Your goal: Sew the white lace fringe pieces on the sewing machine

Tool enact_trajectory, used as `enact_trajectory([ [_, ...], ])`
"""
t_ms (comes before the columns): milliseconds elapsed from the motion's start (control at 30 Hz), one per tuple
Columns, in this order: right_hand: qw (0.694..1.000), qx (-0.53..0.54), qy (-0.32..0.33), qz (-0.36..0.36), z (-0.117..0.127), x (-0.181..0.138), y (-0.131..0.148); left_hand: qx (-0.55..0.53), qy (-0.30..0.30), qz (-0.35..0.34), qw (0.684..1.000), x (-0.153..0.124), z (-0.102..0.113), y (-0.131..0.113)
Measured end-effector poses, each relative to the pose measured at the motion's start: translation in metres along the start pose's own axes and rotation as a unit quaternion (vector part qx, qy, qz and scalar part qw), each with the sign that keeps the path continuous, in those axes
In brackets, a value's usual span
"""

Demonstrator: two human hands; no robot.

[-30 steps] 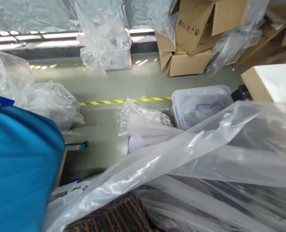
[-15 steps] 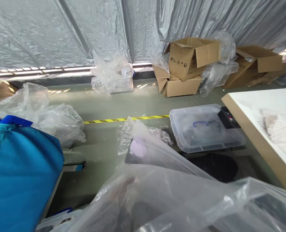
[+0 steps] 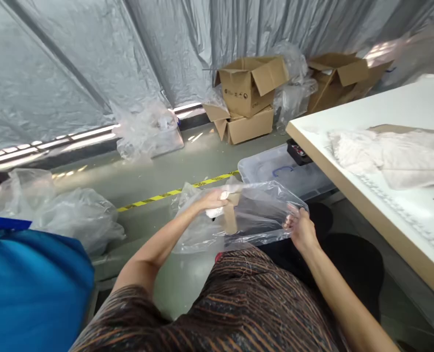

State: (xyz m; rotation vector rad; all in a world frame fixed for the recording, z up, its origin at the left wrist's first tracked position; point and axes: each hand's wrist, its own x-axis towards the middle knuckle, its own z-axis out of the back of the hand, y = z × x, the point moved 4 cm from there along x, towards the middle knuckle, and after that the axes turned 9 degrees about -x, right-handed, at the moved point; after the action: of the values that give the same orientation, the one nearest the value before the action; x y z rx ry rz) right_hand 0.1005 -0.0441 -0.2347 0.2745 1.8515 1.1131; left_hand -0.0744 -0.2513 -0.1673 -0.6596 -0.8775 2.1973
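Observation:
A clear plastic bag (image 3: 261, 208) is stretched sideways in front of my body. On its right edge my right hand (image 3: 300, 227) is closed, the plastic pulled taut from the fingers. My left hand (image 3: 215, 199) is closed at the bag's left part. A small white soft-looking thing (image 3: 214, 212) shows at and below its fingers; whether it lies inside the bag I cannot tell. Beside it is a tan strip (image 3: 230, 219), seen through or against the plastic. More loose film hangs under my left forearm.
To the right stands a white table (image 3: 367, 112) bearing a whitish cloth (image 3: 403, 151). A lidded clear bin (image 3: 266, 164) sits beside it. Open cardboard boxes (image 3: 244, 93) stand by the foil wall. A blue drawstring bag (image 3: 37, 288) and bundled plastic (image 3: 81, 215) are at left.
The plastic bag has dropped from close before the camera to waist height and is now stretched between both hands. My hands and forearms have come into clear view. The camera has turned.

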Motion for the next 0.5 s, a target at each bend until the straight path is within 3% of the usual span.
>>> enact_trajectory([
  [100,0.999,0.047,0.007,0.009,0.012,0.005,-0.012,0.015,0.061,-0.049,0.997,0.010,0.022,-0.020],
  [167,0.997,0.077,0.009,0.024,0.013,0.001,-0.018,0.013,0.083,-0.108,0.991,0.020,0.042,-0.051],
  [233,0.994,0.104,0.005,0.043,0.007,-0.002,-0.021,-0.006,0.065,-0.186,0.980,0.036,0.063,-0.094],
  [333,0.987,0.140,-0.003,0.074,-0.003,-0.001,-0.022,0.030,-0.007,-0.263,0.964,0.071,0.081,-0.166],
  [400,0.983,0.160,-0.004,0.094,-0.007,0.003,-0.021,0.085,-0.060,-0.289,0.952,0.098,0.079,-0.215],
  [500,0.977,0.180,0.013,0.110,-0.011,0.008,-0.022,0.151,-0.106,-0.316,0.931,0.131,0.050,-0.281],
])
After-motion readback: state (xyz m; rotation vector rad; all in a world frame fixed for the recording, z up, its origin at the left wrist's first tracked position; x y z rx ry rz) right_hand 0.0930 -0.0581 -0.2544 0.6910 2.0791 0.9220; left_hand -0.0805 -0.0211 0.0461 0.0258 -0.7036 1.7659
